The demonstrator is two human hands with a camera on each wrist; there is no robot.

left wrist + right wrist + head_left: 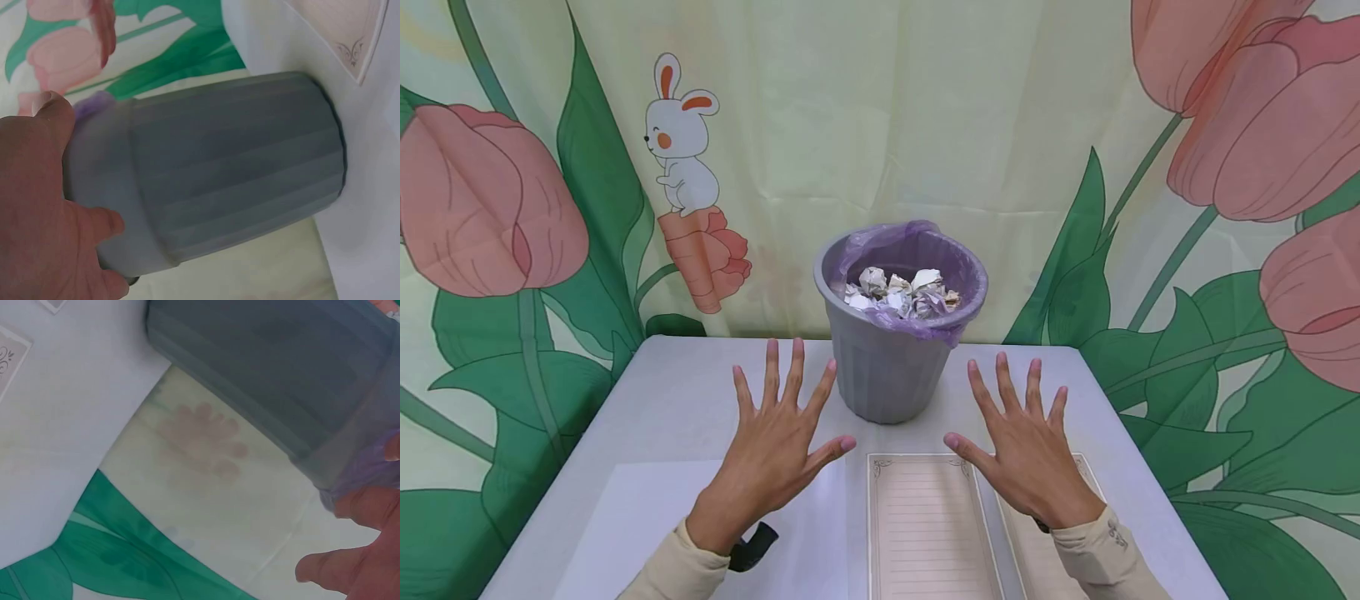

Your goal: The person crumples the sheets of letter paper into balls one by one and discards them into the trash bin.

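My left hand [772,454] is held palm down with its fingers spread, over a large white sheet [625,517]. Spread the same way, my right hand [1026,458] hovers above two lined sheets of paper, covering part of the right one [1037,546]. Neither hand holds anything. Between and beyond the fingertips stands a grey wastebasket [887,375] lined with a purple plastic bag [917,229]. Crumpled paper [898,296] fills it partway. In both wrist views the fingers overlap the wastebasket's upper part.
The other lined sheet [928,525], cream with corner ornaments, lies in the front middle of the white table [790,354]. A curtain [985,167] printed with tulips and a rabbit hangs behind. A black curved piece [752,547] shows at the left wrist.
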